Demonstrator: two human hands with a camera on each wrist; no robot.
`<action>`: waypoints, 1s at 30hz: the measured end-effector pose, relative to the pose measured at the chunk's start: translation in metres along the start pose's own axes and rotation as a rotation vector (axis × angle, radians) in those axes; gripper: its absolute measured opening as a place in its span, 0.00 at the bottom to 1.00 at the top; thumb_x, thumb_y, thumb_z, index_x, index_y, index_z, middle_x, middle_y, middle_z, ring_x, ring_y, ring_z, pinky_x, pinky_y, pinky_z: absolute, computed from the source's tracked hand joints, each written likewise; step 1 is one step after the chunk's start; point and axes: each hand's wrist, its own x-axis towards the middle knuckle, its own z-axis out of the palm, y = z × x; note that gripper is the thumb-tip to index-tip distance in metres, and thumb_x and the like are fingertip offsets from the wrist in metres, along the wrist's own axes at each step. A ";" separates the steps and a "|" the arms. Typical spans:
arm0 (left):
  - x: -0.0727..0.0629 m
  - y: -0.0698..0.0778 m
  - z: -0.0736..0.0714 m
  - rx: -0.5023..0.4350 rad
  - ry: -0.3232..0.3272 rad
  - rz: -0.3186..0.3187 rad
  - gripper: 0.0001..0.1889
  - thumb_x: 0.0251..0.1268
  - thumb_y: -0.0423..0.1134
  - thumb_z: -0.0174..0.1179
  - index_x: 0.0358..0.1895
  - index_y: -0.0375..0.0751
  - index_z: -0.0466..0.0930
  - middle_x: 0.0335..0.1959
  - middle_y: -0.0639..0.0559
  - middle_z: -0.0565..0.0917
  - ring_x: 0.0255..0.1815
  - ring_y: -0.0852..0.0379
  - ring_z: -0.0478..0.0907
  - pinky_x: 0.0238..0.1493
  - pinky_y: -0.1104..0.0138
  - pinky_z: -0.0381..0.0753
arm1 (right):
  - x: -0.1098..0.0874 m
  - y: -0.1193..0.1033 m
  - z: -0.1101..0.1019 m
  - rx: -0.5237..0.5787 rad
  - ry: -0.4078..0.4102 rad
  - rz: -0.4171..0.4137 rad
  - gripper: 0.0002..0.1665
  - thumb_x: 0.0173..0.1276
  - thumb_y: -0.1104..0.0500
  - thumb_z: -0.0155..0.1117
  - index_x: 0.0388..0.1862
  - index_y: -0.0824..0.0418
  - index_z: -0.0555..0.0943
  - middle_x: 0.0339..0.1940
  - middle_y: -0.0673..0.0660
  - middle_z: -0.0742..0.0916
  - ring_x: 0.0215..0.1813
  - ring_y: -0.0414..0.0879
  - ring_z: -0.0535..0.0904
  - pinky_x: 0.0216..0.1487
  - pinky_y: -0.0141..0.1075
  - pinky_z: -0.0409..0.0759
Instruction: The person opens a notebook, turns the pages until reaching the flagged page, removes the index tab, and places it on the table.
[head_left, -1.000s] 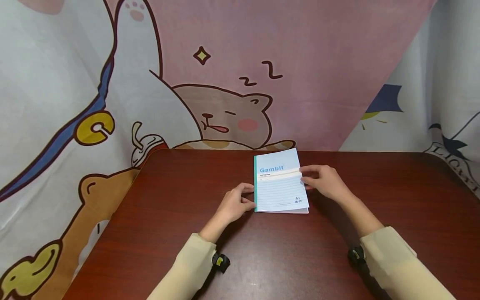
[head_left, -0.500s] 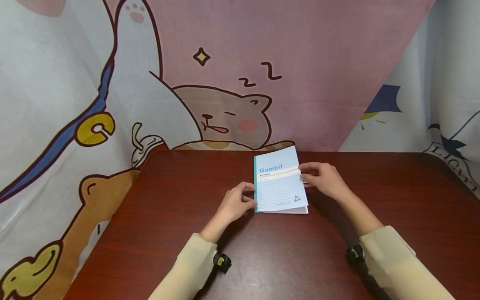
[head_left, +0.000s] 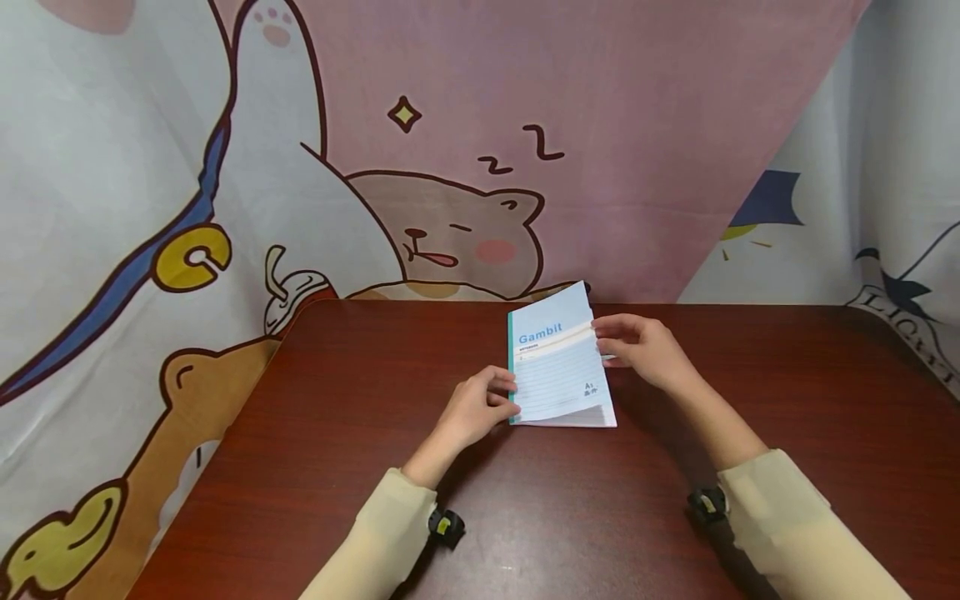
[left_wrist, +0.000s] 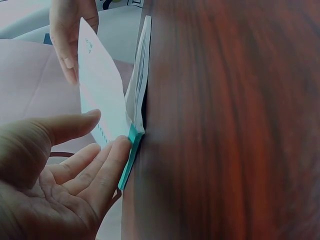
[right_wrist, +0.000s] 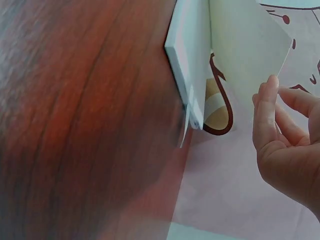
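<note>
A notebook (head_left: pixel 555 367) with a pale blue "Gambit" cover and a green spine lies on the dark wooden table. Its front cover (left_wrist: pixel 102 75) is lifted at the right side, standing at a slant over the white pages (right_wrist: pixel 192 55). My right hand (head_left: pixel 641 350) pinches the cover's right edge between thumb and fingers; the right wrist view shows this hand (right_wrist: pixel 287 130) at the raised edge. On the other side, my left hand (head_left: pixel 476 404) rests its fingertips by the green spine (left_wrist: pixel 131 150), fingers fairly straight, thumb over the cover.
The reddish-brown table (head_left: pixel 360 417) reaches back to a cartoon-printed cloth (head_left: pixel 637 150) hanging behind and at both sides. The notebook lies close to the table's far edge. Black straps with small devices (head_left: pixel 446 527) are on both wrists.
My right hand has risen a little and moved left, lifting the cover's right edge higher off the pages. My left hand has shifted slightly right at the spine.
</note>
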 end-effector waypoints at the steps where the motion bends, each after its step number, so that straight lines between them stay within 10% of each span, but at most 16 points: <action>1: 0.000 0.000 0.000 -0.002 -0.002 0.002 0.20 0.62 0.32 0.68 0.57 0.35 0.77 0.52 0.42 0.85 0.47 0.46 0.85 0.41 0.66 0.84 | 0.000 -0.001 0.000 0.012 0.001 -0.001 0.23 0.72 0.67 0.60 0.63 0.73 0.75 0.57 0.75 0.81 0.39 0.33 0.82 0.47 0.45 0.86; 30: 0.000 0.004 0.012 0.110 0.053 0.066 0.21 0.52 0.37 0.76 0.48 0.37 0.81 0.44 0.46 0.88 0.41 0.51 0.85 0.44 0.67 0.82 | 0.005 -0.029 0.013 0.132 0.008 -0.068 0.21 0.73 0.66 0.58 0.62 0.75 0.75 0.55 0.76 0.82 0.37 0.33 0.84 0.42 0.33 0.86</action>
